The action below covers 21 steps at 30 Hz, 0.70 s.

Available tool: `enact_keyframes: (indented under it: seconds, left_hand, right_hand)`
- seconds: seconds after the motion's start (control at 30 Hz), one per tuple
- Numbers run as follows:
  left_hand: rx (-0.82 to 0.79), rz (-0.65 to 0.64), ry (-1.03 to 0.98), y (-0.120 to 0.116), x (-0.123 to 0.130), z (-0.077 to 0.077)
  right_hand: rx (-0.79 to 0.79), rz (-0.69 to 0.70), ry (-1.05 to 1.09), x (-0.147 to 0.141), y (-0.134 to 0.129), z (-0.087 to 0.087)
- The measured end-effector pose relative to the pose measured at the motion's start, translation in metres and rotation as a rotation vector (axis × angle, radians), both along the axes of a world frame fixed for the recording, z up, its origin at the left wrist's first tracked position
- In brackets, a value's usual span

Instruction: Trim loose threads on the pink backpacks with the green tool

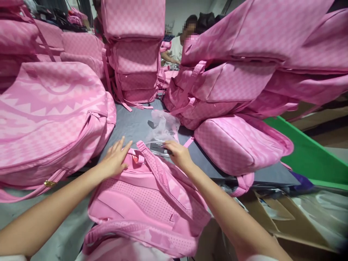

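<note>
A pink backpack (146, 188) lies in front of me with its padded back panel and shoulder straps facing up. My left hand (116, 159) rests at its top edge beside the carry loop (137, 159), fingers stretched and apart. Past the other side of the top edge, my right hand (178, 154) is closed, with a small dark thing partly showing under the fingers; its kind is not clear. Just beyond that hand lies a crumpled clear plastic bag (164, 125) on the dark tabletop (127, 123).
Large pink backpacks stand at left (54, 108) and are stacked at the back (136, 54) and right (231, 72). Another pink bag (231, 145) lies near the right table edge. An open cardboard box (293, 217) sits below, by a green panel (312, 156). A person (175, 49) is behind.
</note>
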<state>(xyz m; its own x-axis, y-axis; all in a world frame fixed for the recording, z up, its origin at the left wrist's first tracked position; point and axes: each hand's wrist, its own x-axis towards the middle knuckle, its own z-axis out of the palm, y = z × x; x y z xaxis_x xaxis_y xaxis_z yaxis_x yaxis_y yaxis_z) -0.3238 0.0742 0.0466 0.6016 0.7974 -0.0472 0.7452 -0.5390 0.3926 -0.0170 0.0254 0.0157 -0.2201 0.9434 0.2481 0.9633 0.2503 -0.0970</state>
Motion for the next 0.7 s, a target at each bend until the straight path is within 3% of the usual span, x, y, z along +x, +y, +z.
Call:
enact_keyframes:
  seconds: [0.07,0.1,0.17,0.23,0.3,0.33,0.47,0.6,0.7]
  left_hand:
    - [0.136,0.052,-0.336,-0.015,0.005,0.011]
    - [0.122,0.075,-0.516,-0.023,0.01,0.016]
    - [-0.169,0.089,-0.786,-0.035,0.022,0.021]
    - [-0.637,0.034,-0.886,-0.042,0.033,0.021]
    - [-0.896,0.003,-0.935,-0.047,0.038,0.017]
    - [-0.886,0.033,-0.976,-0.049,0.039,0.014]
    - [-0.507,0.199,-1.128,-0.065,0.034,0.007]
    - [-0.32,0.145,-1.031,-0.078,0.021,0.0]
    - [-0.02,0.084,-0.871,-0.076,-0.004,-0.016]
  right_hand:
    - [0.231,0.115,0.124,-0.016,-0.022,0.017]
    - [0.344,0.196,0.192,-0.026,-0.034,0.025]
    - [0.478,0.358,0.303,-0.046,-0.058,0.04]
    - [0.457,0.463,0.336,-0.061,-0.075,0.048]
    - [0.405,0.479,0.359,-0.069,-0.086,0.051]
    - [0.384,0.426,0.392,-0.071,-0.089,0.05]
    - [0.224,0.106,0.673,-0.077,-0.092,0.05]
    - [0.108,0.153,0.659,-0.086,-0.088,0.055]
    - [0.142,0.145,0.547,-0.085,-0.079,0.054]
